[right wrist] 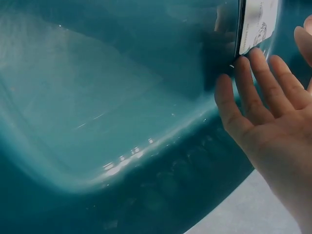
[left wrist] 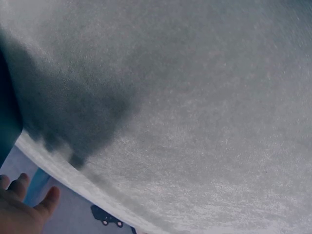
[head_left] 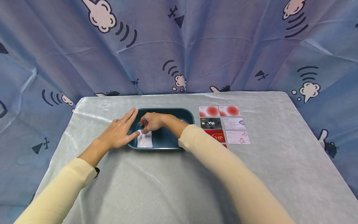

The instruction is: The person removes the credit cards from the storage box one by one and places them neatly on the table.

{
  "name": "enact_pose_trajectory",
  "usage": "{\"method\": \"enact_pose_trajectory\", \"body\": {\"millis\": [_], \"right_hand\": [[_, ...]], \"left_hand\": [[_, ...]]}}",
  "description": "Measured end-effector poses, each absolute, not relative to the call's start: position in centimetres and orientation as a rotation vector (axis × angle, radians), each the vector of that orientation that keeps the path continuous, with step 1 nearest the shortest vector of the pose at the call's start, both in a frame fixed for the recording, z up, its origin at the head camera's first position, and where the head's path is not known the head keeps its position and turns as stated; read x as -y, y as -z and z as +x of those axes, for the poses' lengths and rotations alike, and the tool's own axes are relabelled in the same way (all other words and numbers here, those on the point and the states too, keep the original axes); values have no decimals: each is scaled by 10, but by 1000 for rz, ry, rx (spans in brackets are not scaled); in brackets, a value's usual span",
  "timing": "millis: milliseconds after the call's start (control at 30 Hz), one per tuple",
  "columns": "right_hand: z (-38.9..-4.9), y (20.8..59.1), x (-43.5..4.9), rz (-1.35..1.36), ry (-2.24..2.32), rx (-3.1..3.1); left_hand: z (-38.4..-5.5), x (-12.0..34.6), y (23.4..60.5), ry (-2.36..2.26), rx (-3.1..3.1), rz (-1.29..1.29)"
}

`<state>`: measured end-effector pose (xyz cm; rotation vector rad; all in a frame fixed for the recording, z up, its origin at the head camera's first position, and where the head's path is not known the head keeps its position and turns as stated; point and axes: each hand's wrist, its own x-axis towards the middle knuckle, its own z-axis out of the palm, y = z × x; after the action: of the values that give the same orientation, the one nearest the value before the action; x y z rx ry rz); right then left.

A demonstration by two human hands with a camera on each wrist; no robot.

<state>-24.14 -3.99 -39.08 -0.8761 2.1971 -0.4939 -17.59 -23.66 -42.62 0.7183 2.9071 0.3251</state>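
Note:
Inside the dark teal tray (head_left: 167, 148), a whitish VIP card (head_left: 144, 141) lies at the left end. My right hand (head_left: 152, 121) reaches in over it, its thumb at the card's upper edge and its fingers loosely bent. From the right wrist, the fingers of that hand look fairly straight, with the tips close to the card (right wrist: 258, 24). My left hand (head_left: 118, 132) rests at the tray's left rim, fingers extended and thumb pointing across the rim toward the card. Part of the left hand (left wrist: 22, 209) shows low in the left wrist view.
Right of the tray lie several cards in rows: two white ones with red circles (head_left: 209, 111), a black Vip card (head_left: 211, 123), a silver card (head_left: 234, 123), a red VIP card (head_left: 216, 136) and a pink one (head_left: 237, 137). My right sleeve (head_left: 223, 165) partly hides another red card. A patterned curtain (head_left: 156, 46) hangs behind.

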Motion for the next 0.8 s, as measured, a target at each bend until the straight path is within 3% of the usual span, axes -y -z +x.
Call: {"method": "enact_pose_trajectory", "body": {"millis": [800], "right_hand": [[-238,387,35,-858,435,-2202]], "left_hand": [[-176,237,426,-318,-2915,723]]}}
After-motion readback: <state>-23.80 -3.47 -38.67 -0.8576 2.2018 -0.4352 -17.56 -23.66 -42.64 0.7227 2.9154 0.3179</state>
